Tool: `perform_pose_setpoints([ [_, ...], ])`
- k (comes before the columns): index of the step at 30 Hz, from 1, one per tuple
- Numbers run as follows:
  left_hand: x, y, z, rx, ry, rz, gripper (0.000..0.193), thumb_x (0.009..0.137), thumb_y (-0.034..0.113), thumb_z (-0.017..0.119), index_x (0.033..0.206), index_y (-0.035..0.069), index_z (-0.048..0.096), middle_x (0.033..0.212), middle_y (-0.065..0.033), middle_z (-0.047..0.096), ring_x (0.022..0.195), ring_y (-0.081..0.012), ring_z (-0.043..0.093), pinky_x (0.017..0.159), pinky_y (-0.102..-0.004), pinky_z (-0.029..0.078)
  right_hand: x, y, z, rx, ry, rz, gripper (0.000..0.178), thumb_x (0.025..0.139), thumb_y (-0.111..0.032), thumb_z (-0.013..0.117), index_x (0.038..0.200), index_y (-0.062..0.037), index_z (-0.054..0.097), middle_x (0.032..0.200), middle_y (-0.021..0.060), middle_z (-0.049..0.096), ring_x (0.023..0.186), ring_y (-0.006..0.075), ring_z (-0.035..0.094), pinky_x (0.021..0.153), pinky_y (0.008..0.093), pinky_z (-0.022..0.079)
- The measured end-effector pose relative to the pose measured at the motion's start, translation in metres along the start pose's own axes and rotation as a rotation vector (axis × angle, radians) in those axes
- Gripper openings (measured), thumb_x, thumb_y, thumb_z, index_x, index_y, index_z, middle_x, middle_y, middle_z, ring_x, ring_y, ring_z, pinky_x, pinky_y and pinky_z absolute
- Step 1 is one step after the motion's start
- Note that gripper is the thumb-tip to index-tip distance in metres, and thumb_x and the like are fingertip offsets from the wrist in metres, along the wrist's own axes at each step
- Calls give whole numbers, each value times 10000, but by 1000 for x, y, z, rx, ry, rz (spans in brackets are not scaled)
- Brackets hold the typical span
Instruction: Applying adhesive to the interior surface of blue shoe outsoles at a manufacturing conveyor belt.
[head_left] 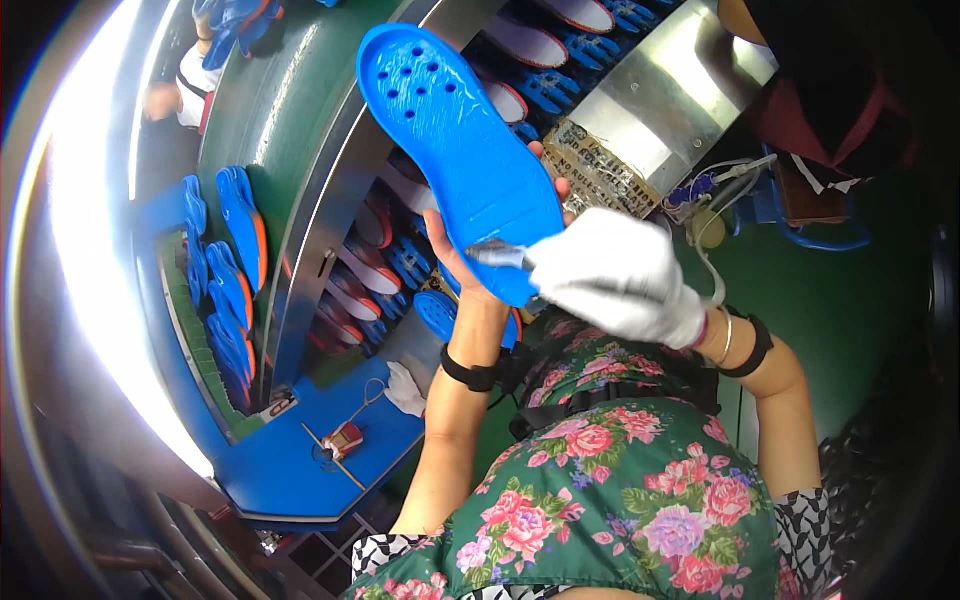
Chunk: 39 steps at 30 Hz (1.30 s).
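Held up in front of me is a blue shoe sole (465, 150), its heel end with several small round holes pointing away. My left hand (455, 255) grips it from beneath near the toe end, thumb on one edge and fingertips showing past the other. The sole's upper face has a wet-looking shine. In a white glove, slightly blurred, my right hand (615, 275) is closed around a small brush (498, 254). The brush's dark tip rests on or just above the sole near its left edge. Part of the brush is hidden by the glove.
A green conveyor belt (265, 120) carries blue soles with orange edges (242, 225). Under it, racks hold pale-and-red soles (525, 42). A blue side table (285, 470) bears a small tool and white cloth. Another person (190, 85) is at the far left. Cables (715, 195) hang at right.
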<state>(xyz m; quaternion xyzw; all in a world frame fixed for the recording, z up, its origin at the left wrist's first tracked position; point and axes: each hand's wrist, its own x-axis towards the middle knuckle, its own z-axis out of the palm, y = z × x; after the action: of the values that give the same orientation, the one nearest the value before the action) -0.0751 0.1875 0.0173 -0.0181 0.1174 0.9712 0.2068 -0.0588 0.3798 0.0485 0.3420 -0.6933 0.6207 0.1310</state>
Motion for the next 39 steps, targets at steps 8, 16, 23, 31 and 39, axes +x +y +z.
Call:
perform_pose_setpoints([
  [8, 0, 21, 1, 37, -73, -111, 1197, 780, 782, 661, 1590, 12, 233, 1482, -254, 446, 1182, -452, 575, 971, -565, 513, -1, -5, 7, 281, 69, 328, 110, 802, -8, 793, 904, -41, 769, 951, 114, 766, 859, 246, 730, 769, 351, 569],
  [16, 7, 35, -7, -94, -127, -166, 1158, 807, 703, 669, 1612, 21, 194, 1551, -281, 378, 1231, -544, 558, 1020, -647, 497, -6, -17, 5, 433, -197, 219, 164, 773, -20, 817, 926, -70, 783, 971, 87, 771, 847, 227, 728, 753, 352, 568],
  [23, 9, 48, 8, 170, 47, -274, 1162, 792, 689, 715, 1597, 8, 226, 1479, -286, 412, 1108, -483, 561, 955, -587, 537, -14, -6, 5, -19, -225, -144, 266, 815, -56, 792, 1078, -83, 761, 1024, 117, 757, 840, 276, 716, 747, 378, 578],
  [31, 6, 53, -8, 80, -7, -312, 1159, 779, 692, 695, 1598, 10, 240, 1490, -286, 407, 1142, -502, 553, 979, -582, 531, 3, -15, 2, 74, -192, 111, 116, 806, -32, 809, 909, -72, 773, 954, 88, 776, 870, 227, 737, 789, 349, 574],
  [39, 5, 41, -15, -9, 28, -256, 1116, 815, 730, 626, 1582, -1, 274, 1493, -281, 438, 1176, -518, 576, 956, -602, 547, -3, -17, 10, 473, -197, 510, 137, 830, -4, 788, 966, -10, 772, 1000, 119, 768, 952, 206, 734, 856, 337, 578],
])
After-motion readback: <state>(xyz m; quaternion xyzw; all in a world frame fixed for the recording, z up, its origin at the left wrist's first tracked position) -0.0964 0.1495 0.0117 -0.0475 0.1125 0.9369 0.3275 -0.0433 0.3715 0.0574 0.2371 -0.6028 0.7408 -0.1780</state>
